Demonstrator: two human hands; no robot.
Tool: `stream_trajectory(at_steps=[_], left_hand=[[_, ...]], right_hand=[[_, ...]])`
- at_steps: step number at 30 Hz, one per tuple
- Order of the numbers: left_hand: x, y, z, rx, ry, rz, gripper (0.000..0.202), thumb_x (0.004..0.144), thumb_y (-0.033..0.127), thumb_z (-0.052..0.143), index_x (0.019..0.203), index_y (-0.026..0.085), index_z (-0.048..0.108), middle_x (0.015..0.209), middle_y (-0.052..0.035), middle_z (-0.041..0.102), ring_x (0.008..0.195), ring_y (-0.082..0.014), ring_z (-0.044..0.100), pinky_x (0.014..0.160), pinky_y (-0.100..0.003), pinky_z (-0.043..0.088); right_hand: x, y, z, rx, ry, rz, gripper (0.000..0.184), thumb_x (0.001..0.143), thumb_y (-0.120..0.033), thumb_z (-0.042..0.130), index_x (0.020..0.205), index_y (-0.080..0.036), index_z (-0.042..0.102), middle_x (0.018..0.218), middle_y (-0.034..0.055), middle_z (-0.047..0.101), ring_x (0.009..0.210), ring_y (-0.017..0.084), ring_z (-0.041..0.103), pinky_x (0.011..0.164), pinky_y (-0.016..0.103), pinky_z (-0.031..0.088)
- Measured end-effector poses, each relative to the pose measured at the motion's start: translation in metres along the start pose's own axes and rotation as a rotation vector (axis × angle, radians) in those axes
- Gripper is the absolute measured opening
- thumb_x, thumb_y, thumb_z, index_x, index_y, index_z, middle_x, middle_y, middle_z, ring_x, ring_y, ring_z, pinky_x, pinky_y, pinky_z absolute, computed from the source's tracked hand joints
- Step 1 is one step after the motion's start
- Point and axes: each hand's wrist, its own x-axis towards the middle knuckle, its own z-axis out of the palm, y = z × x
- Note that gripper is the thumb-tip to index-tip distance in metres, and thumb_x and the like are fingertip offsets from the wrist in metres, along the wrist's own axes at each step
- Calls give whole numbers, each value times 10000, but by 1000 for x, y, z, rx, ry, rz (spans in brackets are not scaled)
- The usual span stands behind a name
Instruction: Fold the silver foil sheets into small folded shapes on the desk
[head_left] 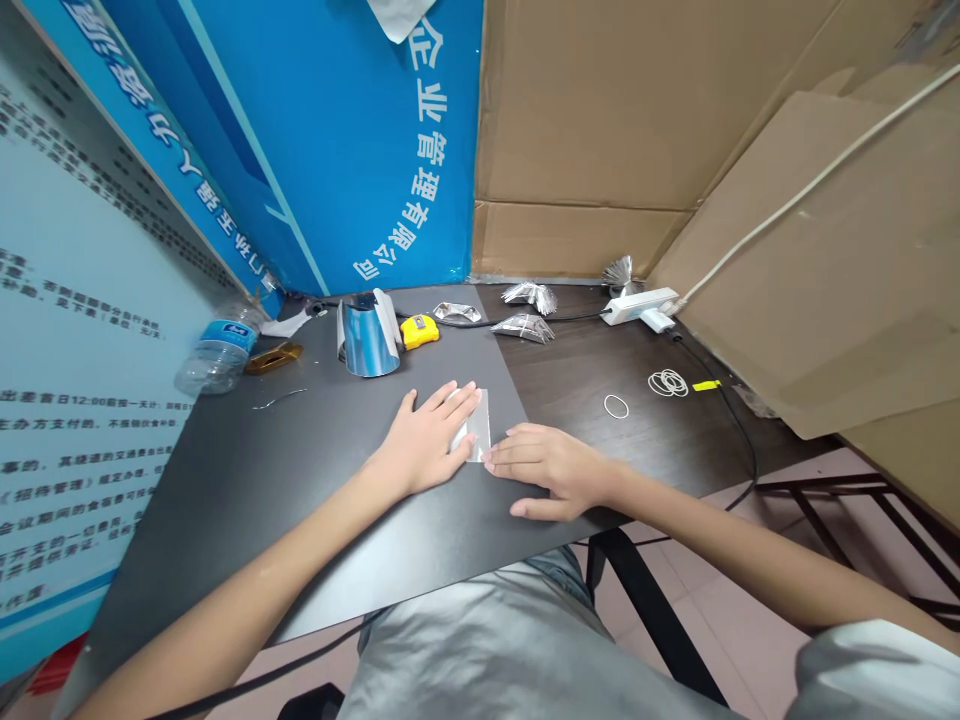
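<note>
Two bare hands lay low over the table (570, 370) in the head view, both nearer the person than the yellow tape measure (419, 332); the left hand (435, 440) was flat, palm down, its thumb spread from the fingers, covering part of a small silvery sheet (483, 415); this sheet lay on the grey mat (330, 450), nearer the person than the tape measure and a little to its right; the right hand (551, 470), farther right of the tape measure, had its fingers stretched out together and its thumb apart, the fingertips at the sheet's near right corner; neither hand was closed around anything.

Just left of the tape measure stood a curled blue reflective sheet (370, 345); farther left of it were a roll of brown tape (274, 358) and a clear plastic bottle (225, 345); just right and slightly beyond it lay a folded silver piece (457, 312); farther right of it lay two fringed silver pieces (523, 327), then a white power strip (640, 306); well to its right and nearer the person were a single pale band (616, 406) and a cluster of bands (667, 383).
</note>
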Motion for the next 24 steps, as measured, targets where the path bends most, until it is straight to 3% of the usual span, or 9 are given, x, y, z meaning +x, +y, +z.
stream_trajectory(at_steps=[8, 11, 15, 19, 24], left_hand=[[-2, 1, -5, 6, 78, -9, 644, 1002, 519, 518, 1592, 276, 431, 1654, -94, 448, 1519, -364, 409, 1210, -656, 277], [-2, 0, -7, 45, 161, -54, 608, 986, 557, 553, 1485, 209, 567, 1564, -147, 559, 1477, -391, 458, 1168, -629, 337], [-1, -5, -11, 119, 251, -30, 413, 1060, 447, 462, 1241, 184, 723, 1402, -154, 691, 1408, -388, 533, 1081, -581, 402], [-1, -11, -10, 168, 268, 22, 405, 1100, 333, 390, 1039, 181, 759, 1110, -142, 795, 1275, -349, 638, 963, -501, 443], [-2, -15, -12, 112, 257, -14, 390, 1088, 387, 461, 878, 191, 724, 964, -105, 779, 1028, -283, 702, 828, -409, 435]], right_hand=[[15, 10, -11, 92, 52, 83, 207, 1009, -401, 621, 1004, -233, 742, 956, 50, 794, 948, 244, 677, 971, 437, 481], [16, 19, -18, 52, 82, 157, 248, 1034, -371, 595, 885, -228, 733, 828, 37, 761, 863, 225, 660, 923, 414, 483], [16, 33, -24, -4, 143, 283, 377, 1072, -343, 531, 764, -211, 702, 715, 31, 707, 733, 203, 632, 837, 384, 491], [18, 38, -22, 81, 216, 398, 380, 1075, -342, 539, 766, -216, 722, 737, 22, 725, 753, 194, 648, 792, 345, 488], [24, 37, -15, 122, 245, 516, 218, 1000, -337, 674, 818, -218, 685, 812, 15, 717, 839, 202, 636, 774, 321, 476]])
